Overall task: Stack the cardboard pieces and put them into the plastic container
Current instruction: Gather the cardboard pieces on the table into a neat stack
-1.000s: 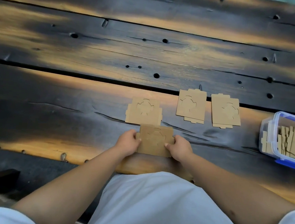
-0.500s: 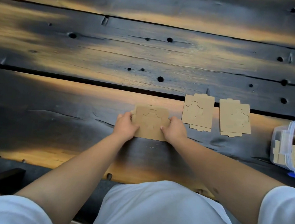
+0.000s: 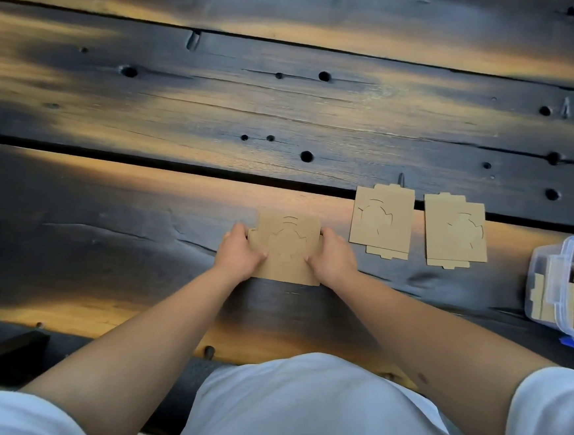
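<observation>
Two hands, left hand [image 3: 238, 253] and right hand [image 3: 334, 257], pinch the side edges of a cardboard stack [image 3: 285, 248] lying on the tabletop [image 3: 142, 206]. Two further cardboard pieces [image 3: 381, 221] lie just right; the plastic container [image 3: 549, 272] sits far right.

From my feed I see a desk [image 3: 218, 109] of wide dark wooden planks, charred-looking, with warm amber streaks where light falls. Black gaps [image 3: 145, 161] run between the planks, and round knot holes [image 3: 306, 156] dot the grain. Below the near edge at lower left sits a dim, dark floor [image 3: 0, 349].
</observation>
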`<control>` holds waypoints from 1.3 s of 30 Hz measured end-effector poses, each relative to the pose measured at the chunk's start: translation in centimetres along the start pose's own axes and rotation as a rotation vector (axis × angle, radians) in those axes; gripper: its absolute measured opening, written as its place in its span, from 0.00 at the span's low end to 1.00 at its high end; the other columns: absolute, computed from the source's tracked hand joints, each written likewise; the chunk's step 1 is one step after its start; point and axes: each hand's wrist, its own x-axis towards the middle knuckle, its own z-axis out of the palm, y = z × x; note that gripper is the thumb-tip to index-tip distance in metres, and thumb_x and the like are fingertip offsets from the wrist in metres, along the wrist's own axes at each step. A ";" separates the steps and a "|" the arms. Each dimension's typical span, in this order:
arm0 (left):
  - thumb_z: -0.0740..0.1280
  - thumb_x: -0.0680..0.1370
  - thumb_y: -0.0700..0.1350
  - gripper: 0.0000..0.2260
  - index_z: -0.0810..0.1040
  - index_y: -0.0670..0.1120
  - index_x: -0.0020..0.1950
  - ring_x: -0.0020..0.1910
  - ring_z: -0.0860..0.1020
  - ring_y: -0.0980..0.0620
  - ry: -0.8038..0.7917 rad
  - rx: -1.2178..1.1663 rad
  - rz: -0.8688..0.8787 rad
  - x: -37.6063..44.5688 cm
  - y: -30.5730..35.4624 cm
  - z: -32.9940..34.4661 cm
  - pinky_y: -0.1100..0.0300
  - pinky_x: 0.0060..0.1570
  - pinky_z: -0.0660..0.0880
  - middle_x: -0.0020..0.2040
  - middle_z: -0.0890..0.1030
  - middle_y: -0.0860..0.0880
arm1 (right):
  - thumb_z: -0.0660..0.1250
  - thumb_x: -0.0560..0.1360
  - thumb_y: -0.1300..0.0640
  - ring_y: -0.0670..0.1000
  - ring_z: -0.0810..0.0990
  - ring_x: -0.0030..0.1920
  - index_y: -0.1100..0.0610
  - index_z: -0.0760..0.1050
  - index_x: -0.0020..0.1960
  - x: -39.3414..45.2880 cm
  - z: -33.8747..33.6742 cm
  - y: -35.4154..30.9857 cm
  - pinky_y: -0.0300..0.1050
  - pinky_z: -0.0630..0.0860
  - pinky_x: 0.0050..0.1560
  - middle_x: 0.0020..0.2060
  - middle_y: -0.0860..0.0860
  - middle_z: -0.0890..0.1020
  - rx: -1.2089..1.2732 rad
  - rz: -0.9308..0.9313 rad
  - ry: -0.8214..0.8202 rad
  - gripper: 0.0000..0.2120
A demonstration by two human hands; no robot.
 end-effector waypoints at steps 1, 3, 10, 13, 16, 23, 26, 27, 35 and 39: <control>0.74 0.69 0.47 0.17 0.70 0.45 0.50 0.50 0.75 0.44 0.002 0.003 0.003 -0.3 0.1 0.1 0.51 0.49 0.74 0.53 0.75 0.45 | 0.69 0.74 0.56 0.58 0.76 0.57 0.53 0.68 0.65 -0.3 -0.1 0.3 0.51 0.75 0.52 0.58 0.55 0.76 0.015 -0.005 -0.003 0.20; 0.74 0.70 0.47 0.16 0.69 0.45 0.48 0.49 0.76 0.44 0.003 -0.002 0.009 -1.0 0.4 0.4 0.50 0.49 0.75 0.52 0.75 0.45 | 0.69 0.75 0.56 0.57 0.76 0.56 0.53 0.69 0.64 -1.0 -0.3 0.9 0.52 0.76 0.55 0.58 0.55 0.74 0.051 0.004 0.008 0.20; 0.71 0.74 0.48 0.16 0.66 0.44 0.49 0.50 0.76 0.43 -0.127 0.059 0.040 -3.9 2.2 3.2 0.52 0.43 0.73 0.49 0.78 0.44 | 0.69 0.75 0.59 0.58 0.77 0.59 0.52 0.67 0.63 -3.9 -1.2 4.6 0.55 0.76 0.56 0.60 0.54 0.78 0.128 0.075 0.042 0.19; 0.71 0.74 0.49 0.15 0.67 0.44 0.51 0.53 0.75 0.42 -0.154 0.079 0.089 -4.8 3.1 4.9 0.53 0.45 0.71 0.53 0.78 0.42 | 0.70 0.74 0.58 0.58 0.77 0.60 0.52 0.68 0.64 -5.1 -2.1 6.6 0.55 0.76 0.57 0.60 0.54 0.78 0.136 0.114 0.051 0.21; 0.70 0.75 0.49 0.15 0.69 0.45 0.55 0.54 0.76 0.43 -0.188 0.079 0.146 -5.3 4.5 6.3 0.54 0.47 0.72 0.55 0.79 0.43 | 0.70 0.73 0.60 0.58 0.77 0.58 0.52 0.69 0.64 -5.6 -3.4 8.3 0.53 0.76 0.55 0.59 0.54 0.79 0.167 0.148 0.087 0.21; 0.70 0.74 0.48 0.19 0.70 0.44 0.61 0.57 0.77 0.42 -0.160 0.048 0.214 -4.0 10.0 7.7 0.56 0.50 0.71 0.58 0.79 0.43 | 0.71 0.71 0.59 0.59 0.74 0.62 0.56 0.67 0.69 -3.3 -7.9 9.5 0.50 0.72 0.59 0.63 0.57 0.75 0.190 0.235 0.209 0.29; 0.70 0.74 0.46 0.18 0.69 0.44 0.61 0.56 0.76 0.42 -0.137 0.030 0.220 -2.8 12.6 8.1 0.57 0.47 0.71 0.58 0.79 0.42 | 0.69 0.71 0.60 0.58 0.73 0.63 0.55 0.67 0.69 -1.5 -9.4 9.5 0.48 0.72 0.57 0.62 0.56 0.76 0.212 0.277 0.227 0.27; 0.69 0.73 0.45 0.18 0.69 0.44 0.60 0.55 0.76 0.42 -0.129 0.024 0.215 -2.3 13.3 8.2 0.58 0.46 0.70 0.58 0.78 0.42 | 0.69 0.72 0.60 0.58 0.73 0.64 0.55 0.66 0.70 -0.9 -9.8 9.5 0.48 0.72 0.58 0.63 0.56 0.75 0.218 0.287 0.224 0.27; 0.68 0.72 0.43 0.17 0.68 0.47 0.59 0.43 0.73 0.50 -0.089 -0.133 0.145 0.1 16.1 9.4 0.60 0.40 0.67 0.53 0.79 0.45 | 0.65 0.72 0.62 0.59 0.75 0.60 0.55 0.68 0.63 2.6 -11.2 8.8 0.52 0.74 0.59 0.59 0.57 0.77 0.290 0.279 0.237 0.20; 0.70 0.72 0.44 0.21 0.67 0.45 0.61 0.46 0.73 0.48 -0.116 -0.145 0.075 0.3 16.1 10.0 0.58 0.43 0.68 0.55 0.78 0.45 | 0.73 0.70 0.55 0.60 0.75 0.62 0.55 0.65 0.66 2.9 -11.3 9.1 0.50 0.72 0.60 0.61 0.56 0.77 0.262 0.263 0.217 0.28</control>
